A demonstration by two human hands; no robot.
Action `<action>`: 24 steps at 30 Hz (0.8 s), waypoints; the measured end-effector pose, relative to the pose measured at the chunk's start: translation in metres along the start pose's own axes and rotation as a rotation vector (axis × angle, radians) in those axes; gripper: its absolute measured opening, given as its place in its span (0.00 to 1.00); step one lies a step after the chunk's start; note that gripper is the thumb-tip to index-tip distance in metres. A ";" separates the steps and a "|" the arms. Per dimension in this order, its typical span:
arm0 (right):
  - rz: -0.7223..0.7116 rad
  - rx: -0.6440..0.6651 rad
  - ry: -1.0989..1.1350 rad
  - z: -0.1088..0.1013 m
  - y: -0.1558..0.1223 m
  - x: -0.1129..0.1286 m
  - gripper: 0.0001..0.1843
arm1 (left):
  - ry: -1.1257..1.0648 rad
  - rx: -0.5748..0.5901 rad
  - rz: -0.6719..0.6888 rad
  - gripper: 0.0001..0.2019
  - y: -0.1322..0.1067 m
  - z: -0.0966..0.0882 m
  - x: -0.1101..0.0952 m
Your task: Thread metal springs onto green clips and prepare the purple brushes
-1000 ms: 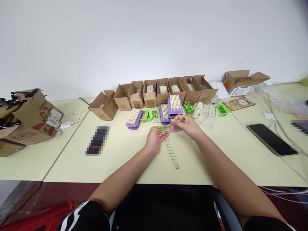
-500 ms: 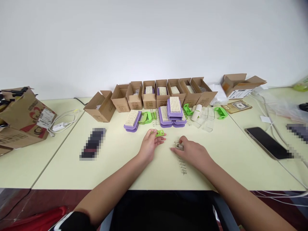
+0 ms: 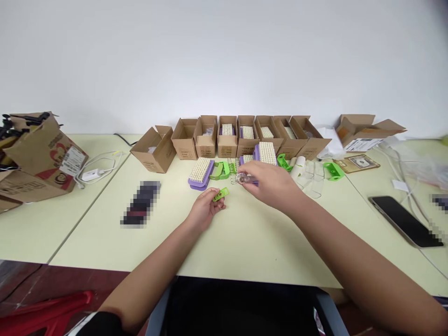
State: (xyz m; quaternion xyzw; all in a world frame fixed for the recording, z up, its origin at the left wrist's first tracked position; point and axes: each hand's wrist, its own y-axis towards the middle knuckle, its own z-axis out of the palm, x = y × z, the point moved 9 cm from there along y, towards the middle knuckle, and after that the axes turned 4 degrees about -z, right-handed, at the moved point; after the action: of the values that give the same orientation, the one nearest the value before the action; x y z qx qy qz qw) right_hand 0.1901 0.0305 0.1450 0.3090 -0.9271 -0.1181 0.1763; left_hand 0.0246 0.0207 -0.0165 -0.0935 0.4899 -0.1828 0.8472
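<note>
My left hand (image 3: 205,209) rests on the pale yellow table (image 3: 245,233) and pinches a small green plastic piece (image 3: 220,194). My right hand (image 3: 271,183) is raised above the table, fingers closed on a small clear piece with a metal spring (image 3: 244,178), close to the springs (image 3: 232,166) lying by the brushes. Just beyond the hands lie purple-backed brushes (image 3: 200,171) with pale bristles and a green handle (image 3: 220,171).
A row of open cardboard boxes (image 3: 245,135) holds more brushes by the wall. Clear covers (image 3: 313,175) and another green handle (image 3: 332,171) lie right. A phone (image 3: 406,219) and cables are far right; a large box (image 3: 38,158) and a charger (image 3: 91,174) are at the left.
My right hand picked the spring up off the table and moved forward toward the brushes. My left hand, still holding the green piece, shifted a little left and nearer.
</note>
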 end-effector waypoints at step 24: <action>-0.089 -0.137 -0.161 -0.032 0.016 -0.008 0.22 | -0.072 -0.013 -0.050 0.18 -0.007 -0.004 0.000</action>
State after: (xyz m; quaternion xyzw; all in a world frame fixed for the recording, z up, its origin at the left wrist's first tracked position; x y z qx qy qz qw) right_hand 0.1999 0.0446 0.1772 0.3265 -0.9134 -0.2134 0.1167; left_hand 0.0194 0.0142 -0.0165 -0.1177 0.4578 -0.1972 0.8589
